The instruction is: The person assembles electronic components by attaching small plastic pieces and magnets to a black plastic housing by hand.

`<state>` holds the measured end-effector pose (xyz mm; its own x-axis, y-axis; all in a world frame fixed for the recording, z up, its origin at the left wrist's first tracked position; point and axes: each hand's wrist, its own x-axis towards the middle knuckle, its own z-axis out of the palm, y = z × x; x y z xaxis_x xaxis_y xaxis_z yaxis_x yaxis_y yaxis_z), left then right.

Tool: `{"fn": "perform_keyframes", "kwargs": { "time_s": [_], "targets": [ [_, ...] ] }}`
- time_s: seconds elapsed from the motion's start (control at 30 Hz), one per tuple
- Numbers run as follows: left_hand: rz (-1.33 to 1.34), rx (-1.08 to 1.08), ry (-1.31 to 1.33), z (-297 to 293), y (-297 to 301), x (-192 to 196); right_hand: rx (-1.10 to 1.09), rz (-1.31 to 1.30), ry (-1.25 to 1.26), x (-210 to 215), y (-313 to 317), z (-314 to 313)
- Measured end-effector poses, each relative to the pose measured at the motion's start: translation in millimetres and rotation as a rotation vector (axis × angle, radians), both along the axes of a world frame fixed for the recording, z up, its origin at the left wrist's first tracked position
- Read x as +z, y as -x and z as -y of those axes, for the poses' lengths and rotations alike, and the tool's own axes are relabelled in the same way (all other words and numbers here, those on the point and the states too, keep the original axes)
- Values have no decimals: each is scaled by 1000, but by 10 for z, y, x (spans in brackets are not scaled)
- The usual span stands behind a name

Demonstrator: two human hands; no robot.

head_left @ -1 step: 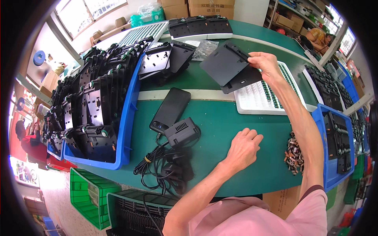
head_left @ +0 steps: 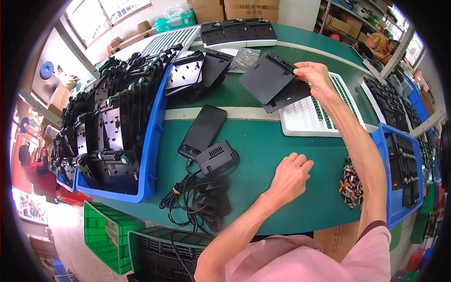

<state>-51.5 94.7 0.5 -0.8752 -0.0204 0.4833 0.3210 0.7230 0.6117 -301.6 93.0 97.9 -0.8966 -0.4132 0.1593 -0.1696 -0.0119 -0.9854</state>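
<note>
Up at the far side, the right hand [head_left: 314,75] pinched the right-hand edge of a flat black plastic panel [head_left: 273,81], fingers closed on it, holding it tilted above the green surface [head_left: 277,141] and over the near-left corner of a white moulded tray [head_left: 305,117] of small green-topped parts. The panel's long axis ran from upper left to lower right, lying to the left of that hand. The left hand [head_left: 290,177] rested nearer the body, loosely curled and holding nothing, well apart from the panel. Bare green surface lay between them, bounded by a blue plastic bin [head_left: 152,141] of black parts on the left and a small heap of metal clips [head_left: 351,188] on the right.
</note>
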Motion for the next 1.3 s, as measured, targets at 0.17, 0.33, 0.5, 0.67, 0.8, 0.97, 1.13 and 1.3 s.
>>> {"fn": "perform_keyframes", "kwargs": {
  "time_s": [0.17,0.33,0.5,0.67,0.8,0.97,1.13,1.3],
  "targets": [
    [0,4,2,-25,1,16,-119,-64,-143,-157,140,259],
    [8,10,24,-34,6,-1,-172,-104,-243,-255,194,470],
    [13,15,26,-17,-3,-6,-120,-68,-313,-294,178,490],
    [5,9,33,-12,-6,20,-133,28,-224,-343,191,460],
    [12,-1,24,-23,3,42,-121,79,-115,-244,150,394],
    [-51,3,-45,-4,2,36,-18,116,-57,152,-197,95],
    [-362,275,-352,62,-1,190,46,-101,-8,566,-435,-691],
    [-401,275,-337,57,-94,339,-23,-346,-227,953,-1052,-1448]
  ]
}}
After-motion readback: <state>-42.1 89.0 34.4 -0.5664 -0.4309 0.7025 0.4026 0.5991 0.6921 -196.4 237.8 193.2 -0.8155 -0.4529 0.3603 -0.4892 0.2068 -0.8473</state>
